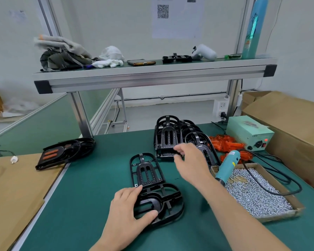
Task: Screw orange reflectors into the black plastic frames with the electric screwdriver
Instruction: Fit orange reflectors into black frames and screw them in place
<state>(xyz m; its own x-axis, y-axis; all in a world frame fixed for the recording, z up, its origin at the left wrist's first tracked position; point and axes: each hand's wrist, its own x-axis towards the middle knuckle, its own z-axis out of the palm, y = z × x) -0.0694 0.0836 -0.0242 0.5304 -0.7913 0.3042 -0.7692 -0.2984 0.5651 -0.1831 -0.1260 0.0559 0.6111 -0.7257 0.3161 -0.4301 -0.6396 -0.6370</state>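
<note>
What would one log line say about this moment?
left hand: holds near frame | right hand: at frame stack, grip blurred | screwdriver: resting on screw tray | reflectors: piled, untouched

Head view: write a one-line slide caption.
Left hand holds a black frame on the green mat; right hand reaches to the frame stack; electric screwdriver lies on the screw tray.
</note>
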